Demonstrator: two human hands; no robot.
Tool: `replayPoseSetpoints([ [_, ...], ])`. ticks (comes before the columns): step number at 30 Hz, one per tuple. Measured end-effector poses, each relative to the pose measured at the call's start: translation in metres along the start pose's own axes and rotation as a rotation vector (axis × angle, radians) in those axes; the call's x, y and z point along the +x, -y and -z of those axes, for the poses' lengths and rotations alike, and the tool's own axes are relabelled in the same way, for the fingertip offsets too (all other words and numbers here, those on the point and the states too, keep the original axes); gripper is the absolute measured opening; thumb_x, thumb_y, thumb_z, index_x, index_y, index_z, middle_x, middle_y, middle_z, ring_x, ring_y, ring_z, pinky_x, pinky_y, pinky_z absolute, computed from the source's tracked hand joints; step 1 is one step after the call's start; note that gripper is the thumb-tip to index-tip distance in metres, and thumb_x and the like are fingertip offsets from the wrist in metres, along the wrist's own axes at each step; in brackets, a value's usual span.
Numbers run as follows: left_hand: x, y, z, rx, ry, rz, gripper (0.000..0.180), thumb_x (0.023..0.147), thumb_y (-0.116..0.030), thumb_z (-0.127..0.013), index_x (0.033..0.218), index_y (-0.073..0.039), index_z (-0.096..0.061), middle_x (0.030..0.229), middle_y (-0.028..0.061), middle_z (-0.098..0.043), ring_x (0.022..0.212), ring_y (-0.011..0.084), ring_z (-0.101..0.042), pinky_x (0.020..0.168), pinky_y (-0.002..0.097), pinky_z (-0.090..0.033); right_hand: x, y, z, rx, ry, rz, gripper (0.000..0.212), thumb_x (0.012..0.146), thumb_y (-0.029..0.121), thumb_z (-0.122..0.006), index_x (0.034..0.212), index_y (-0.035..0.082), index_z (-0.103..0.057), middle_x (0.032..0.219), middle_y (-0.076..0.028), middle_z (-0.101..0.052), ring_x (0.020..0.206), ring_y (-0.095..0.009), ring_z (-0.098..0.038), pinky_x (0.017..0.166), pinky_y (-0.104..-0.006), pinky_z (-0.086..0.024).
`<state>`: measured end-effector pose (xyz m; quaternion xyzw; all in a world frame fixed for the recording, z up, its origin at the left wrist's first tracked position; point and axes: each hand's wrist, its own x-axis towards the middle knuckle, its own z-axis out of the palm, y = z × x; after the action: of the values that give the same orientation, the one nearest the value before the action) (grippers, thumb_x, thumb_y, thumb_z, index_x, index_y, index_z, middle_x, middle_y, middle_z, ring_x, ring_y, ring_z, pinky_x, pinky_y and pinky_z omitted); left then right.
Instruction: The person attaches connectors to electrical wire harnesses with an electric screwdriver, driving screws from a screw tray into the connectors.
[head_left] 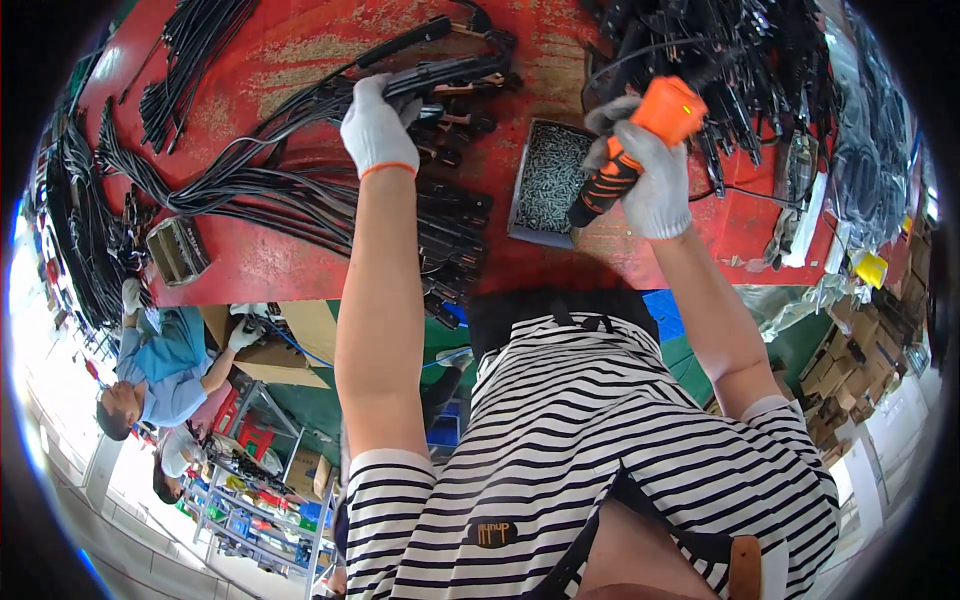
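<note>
Worn red tabletop
Left grip clamped on black cables; right grip around one driver, one screw box just beside it; two people farther left.

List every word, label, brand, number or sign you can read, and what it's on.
Dark patch on the striped shirt: lettering, not copied here.
Orange-and-black power screwdriver: small yellow mark, too small to read.
Screw box, black cables: no readable text.
</note>
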<state>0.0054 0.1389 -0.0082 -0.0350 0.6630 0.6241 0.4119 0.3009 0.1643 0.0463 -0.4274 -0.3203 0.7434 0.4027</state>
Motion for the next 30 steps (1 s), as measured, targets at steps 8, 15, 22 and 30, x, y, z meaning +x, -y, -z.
replayPoseSetpoints([
  [8,-0.037,-0.034,0.030,-0.188,0.078,0.044,0.027,0.101,-0.019,-0.049,0.111,0.004,-0.061,0.105,0.0198,-0.071,0.093,0.0323,-0.071,0.078,0.0440,-0.062,0.032,-0.011,0.003,-0.095,0.246,-0.350,0.034,0.090,0.017,-0.070,0.120,0.004,-0.064,0.113,-0.006,-0.066,0.083,-0.018,-0.070,0.064,-0.0307,-0.057],
  [15,-0.060,-0.040,0.059,-0.280,0.074,0.130,0.026,0.101,-0.021,-0.049,0.112,-0.001,-0.060,0.105,0.0183,-0.069,0.098,0.0329,-0.068,0.081,0.0477,-0.060,0.005,-0.013,-0.007,-0.139,0.713,-0.469,0.045,0.076,0.023,-0.074,0.115,0.001,-0.065,0.095,-0.011,-0.071,0.077,-0.017,-0.070,0.069,-0.0304,-0.058],
  [22,-0.099,-0.006,0.033,-0.220,-0.078,0.298,0.053,0.092,-0.049,-0.077,0.118,-0.005,-0.066,0.107,0.0105,-0.071,0.082,0.0253,-0.070,0.071,0.0397,-0.063,-0.036,-0.014,-0.021,-0.778,0.570,-0.088,0.044,0.079,0.013,-0.084,0.118,0.003,-0.066,0.095,-0.002,-0.064,0.086,-0.011,-0.059,0.083,-0.0310,-0.052],
  [30,-0.110,0.041,0.025,-0.501,-0.031,0.365,0.020,0.100,-0.022,-0.070,0.109,-0.004,-0.066,0.090,0.0093,-0.070,0.080,0.0256,-0.071,0.072,0.0395,-0.062,-0.063,-0.018,-0.012,-0.793,0.491,-0.036,0.036,0.081,0.020,-0.082,0.109,0.003,-0.069,0.093,-0.003,-0.067,0.084,-0.009,-0.059,0.079,-0.0311,-0.052],
])
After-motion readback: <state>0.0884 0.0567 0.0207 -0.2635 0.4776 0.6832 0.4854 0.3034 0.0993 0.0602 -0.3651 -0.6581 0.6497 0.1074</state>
